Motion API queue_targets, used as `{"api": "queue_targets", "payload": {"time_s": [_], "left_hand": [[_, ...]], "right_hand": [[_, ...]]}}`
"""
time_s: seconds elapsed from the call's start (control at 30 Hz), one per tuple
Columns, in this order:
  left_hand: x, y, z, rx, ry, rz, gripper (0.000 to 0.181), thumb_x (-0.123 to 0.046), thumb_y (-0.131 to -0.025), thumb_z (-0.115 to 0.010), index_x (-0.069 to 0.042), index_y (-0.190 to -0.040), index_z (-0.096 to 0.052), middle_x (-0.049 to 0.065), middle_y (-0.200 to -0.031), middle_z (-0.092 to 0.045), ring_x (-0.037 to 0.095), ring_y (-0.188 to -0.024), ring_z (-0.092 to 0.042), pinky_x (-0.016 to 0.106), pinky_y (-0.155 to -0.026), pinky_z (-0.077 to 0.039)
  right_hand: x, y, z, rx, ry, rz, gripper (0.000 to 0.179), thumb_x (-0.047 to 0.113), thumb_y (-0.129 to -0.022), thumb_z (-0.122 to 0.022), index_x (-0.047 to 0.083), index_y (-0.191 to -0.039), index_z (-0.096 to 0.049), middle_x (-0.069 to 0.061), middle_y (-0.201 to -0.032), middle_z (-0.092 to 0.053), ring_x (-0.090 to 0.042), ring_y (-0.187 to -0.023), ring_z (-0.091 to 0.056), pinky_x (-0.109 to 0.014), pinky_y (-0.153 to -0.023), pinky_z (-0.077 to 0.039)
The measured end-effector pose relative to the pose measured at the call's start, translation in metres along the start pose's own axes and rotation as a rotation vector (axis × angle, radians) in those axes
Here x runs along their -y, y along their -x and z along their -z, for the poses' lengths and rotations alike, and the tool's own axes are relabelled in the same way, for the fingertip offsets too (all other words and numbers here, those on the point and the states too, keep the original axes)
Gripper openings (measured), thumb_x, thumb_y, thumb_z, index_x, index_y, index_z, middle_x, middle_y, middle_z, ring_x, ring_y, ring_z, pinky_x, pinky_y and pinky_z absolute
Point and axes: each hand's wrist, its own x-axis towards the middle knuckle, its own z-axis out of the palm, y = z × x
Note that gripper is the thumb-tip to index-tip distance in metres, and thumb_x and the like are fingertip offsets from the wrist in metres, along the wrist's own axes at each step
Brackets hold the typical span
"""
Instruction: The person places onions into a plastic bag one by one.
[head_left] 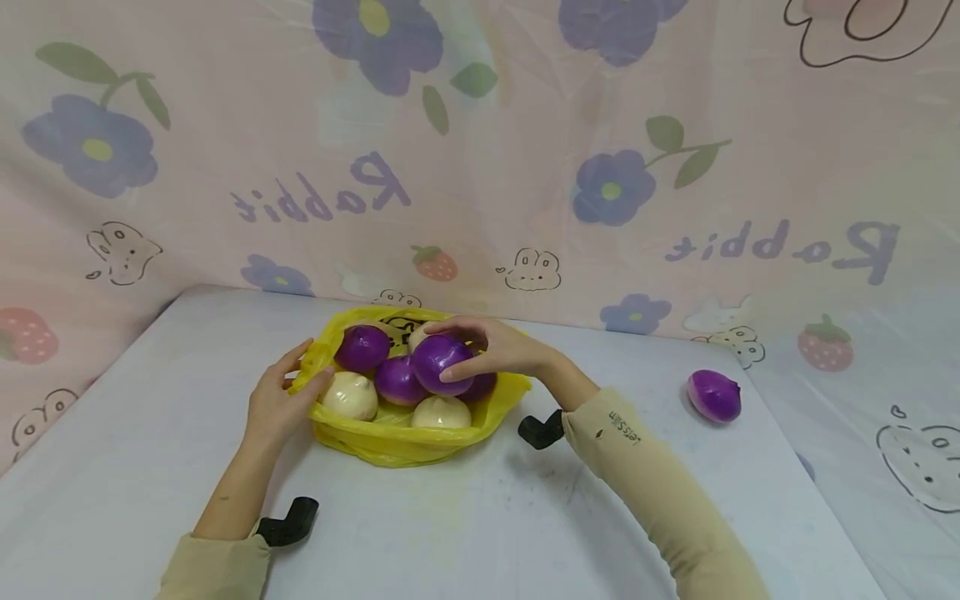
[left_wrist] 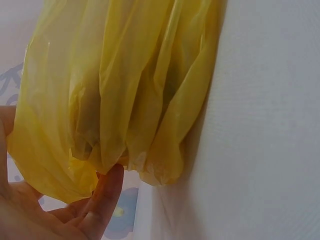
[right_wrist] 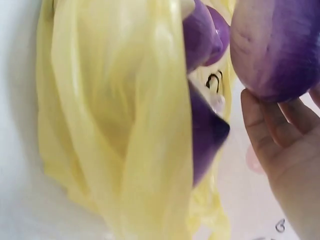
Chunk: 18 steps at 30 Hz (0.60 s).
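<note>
A yellow plastic bag (head_left: 382, 446) stands with its mouth spread wide on the white table. My left hand (head_left: 279, 406) holds the bag's left rim, the thumb over the edge and the fingers outside. In my right hand (head_left: 506, 348) is a glossy purple onion (head_left: 435, 360), gripped between thumb and fingers above the other onions. The right wrist view shows its pale, whitish side (right_wrist: 255, 45). Inside the bag lie another purple onion (head_left: 363, 347), a white onion (head_left: 351, 397), a second white onion (head_left: 442, 412) and several more, partly covered by the held one and my hand.
One purple onion (head_left: 715, 396) lies alone on the table (head_left: 600, 517) at the right. A patterned curtain (head_left: 480, 167) hangs along the table's back edge. Black wrist pieces (head_left: 288, 523) stick out from both sleeves.
</note>
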Motion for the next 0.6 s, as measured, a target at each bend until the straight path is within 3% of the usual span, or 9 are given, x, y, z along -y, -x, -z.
{"api": "queue_targets", "payload": {"time_s": [0.13,0.43,0.6], "left_hand": [[0.001,0.0,-0.001,0.003,0.002,0.002,0.068,-0.042,-0.094,-0.055,-0.019,-0.152,-0.028,0.026,-0.145,-0.035,0.04,-0.118,-0.042,0.049,-0.092,-0.04],[0.001,0.0,-0.001,0.0,-0.009,0.0,0.068,-0.042,-0.094,-0.054,-0.019,-0.152,-0.028,0.025,-0.145,-0.036,0.039,-0.117,-0.042,0.046,-0.089,-0.039],[0.001,0.001,-0.001,0.0,-0.007,0.003,0.068,-0.042,-0.094,-0.054,-0.019,-0.152,-0.028,0.025,-0.145,-0.036,0.039,-0.117,-0.042,0.044,-0.088,-0.04]], "right_hand": [[0.002,-0.008,-0.01,0.022,-0.017,0.008,0.058,0.028,-0.081,-0.074,0.024,-0.135,-0.052,0.005,-0.135,-0.052,-0.017,-0.12,-0.053,-0.036,-0.103,-0.042],[0.006,-0.022,-0.032,0.029,0.089,0.04,0.054,0.029,-0.081,-0.076,0.026,-0.131,-0.055,0.006,-0.132,-0.047,-0.012,-0.118,-0.049,-0.029,-0.1,-0.044],[0.007,-0.026,-0.04,0.046,0.055,0.023,0.054,0.027,-0.081,-0.076,0.024,-0.131,-0.056,0.003,-0.133,-0.043,-0.012,-0.117,-0.05,-0.025,-0.098,-0.045]]}}
